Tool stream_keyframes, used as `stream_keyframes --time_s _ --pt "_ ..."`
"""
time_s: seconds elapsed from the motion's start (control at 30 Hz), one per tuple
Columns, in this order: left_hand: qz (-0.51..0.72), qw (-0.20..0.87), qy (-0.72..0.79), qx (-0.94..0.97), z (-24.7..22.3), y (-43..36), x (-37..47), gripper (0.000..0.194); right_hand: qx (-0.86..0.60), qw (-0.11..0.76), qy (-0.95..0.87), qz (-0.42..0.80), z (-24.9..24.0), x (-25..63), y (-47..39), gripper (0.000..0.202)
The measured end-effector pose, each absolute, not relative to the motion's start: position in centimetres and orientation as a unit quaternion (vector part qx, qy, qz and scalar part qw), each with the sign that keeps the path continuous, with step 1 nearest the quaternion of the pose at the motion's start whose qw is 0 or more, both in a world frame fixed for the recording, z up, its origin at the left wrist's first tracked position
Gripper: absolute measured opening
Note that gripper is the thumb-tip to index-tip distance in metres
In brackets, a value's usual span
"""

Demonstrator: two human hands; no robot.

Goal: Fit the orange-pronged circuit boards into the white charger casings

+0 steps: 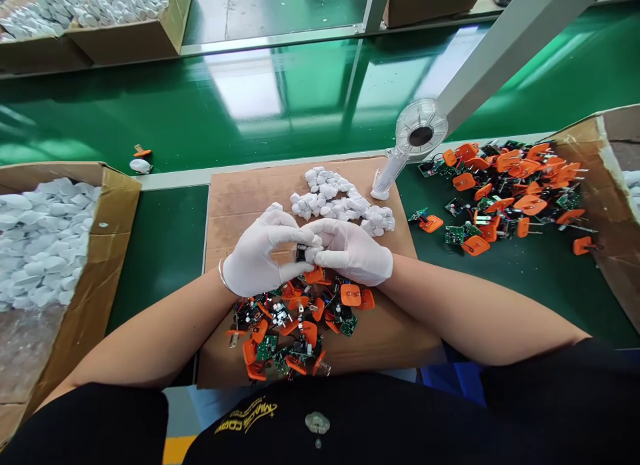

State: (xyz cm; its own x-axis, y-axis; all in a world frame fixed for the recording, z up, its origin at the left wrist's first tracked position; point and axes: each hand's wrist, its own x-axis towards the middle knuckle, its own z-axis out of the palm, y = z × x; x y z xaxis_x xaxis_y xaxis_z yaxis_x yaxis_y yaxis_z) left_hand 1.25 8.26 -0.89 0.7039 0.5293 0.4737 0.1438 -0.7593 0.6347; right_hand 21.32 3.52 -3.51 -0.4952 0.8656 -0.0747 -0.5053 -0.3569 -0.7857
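My left hand (263, 255), in a white glove, has thumb and fingers closed on a small circuit board assembly (301, 253) with a dark part. My right hand (355, 251), gloved too, pinches a small white piece (312, 254) against that assembly; the fingers hide most of it. Just below both hands lies a pile of orange plates with circuit boards (300, 318) on the cardboard sheet (240, 205). Beyond the hands sits a heap of small white pieces (340, 198) on the same sheet.
Behind the sheet at right stands a clear handheld fan (421, 128). More orange plates with boards (515, 185) are heaped at right beside a cardboard box (595, 178). A box of white shells (45, 238) is at left. A metal post (515, 48) slants across the back right.
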Motion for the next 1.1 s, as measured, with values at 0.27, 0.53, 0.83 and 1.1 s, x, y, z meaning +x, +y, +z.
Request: stream_keyframes --time_s 0.27,0.53,0.83,1.1 --pt "0.309 0.255 0.184 0.898 -0.76 7.94 1.92 0.021 -0.285 0.387 -0.422 0.768 -2.87 21.40 3.29 0.036" --pt "0.282 0.266 0.195 0.901 -0.55 7.87 1.67 0.020 -0.276 0.398 -0.419 0.768 -3.11 21.60 3.33 0.039" --pt "0.303 0.267 0.168 0.900 -1.23 7.92 1.80 0.022 -0.296 0.399 -0.415 0.762 -3.36 21.64 3.28 0.039" --pt "0.331 0.218 0.194 0.897 -0.66 7.29 1.76 0.020 -0.315 0.382 -0.423 0.759 -3.19 21.37 2.95 0.037"
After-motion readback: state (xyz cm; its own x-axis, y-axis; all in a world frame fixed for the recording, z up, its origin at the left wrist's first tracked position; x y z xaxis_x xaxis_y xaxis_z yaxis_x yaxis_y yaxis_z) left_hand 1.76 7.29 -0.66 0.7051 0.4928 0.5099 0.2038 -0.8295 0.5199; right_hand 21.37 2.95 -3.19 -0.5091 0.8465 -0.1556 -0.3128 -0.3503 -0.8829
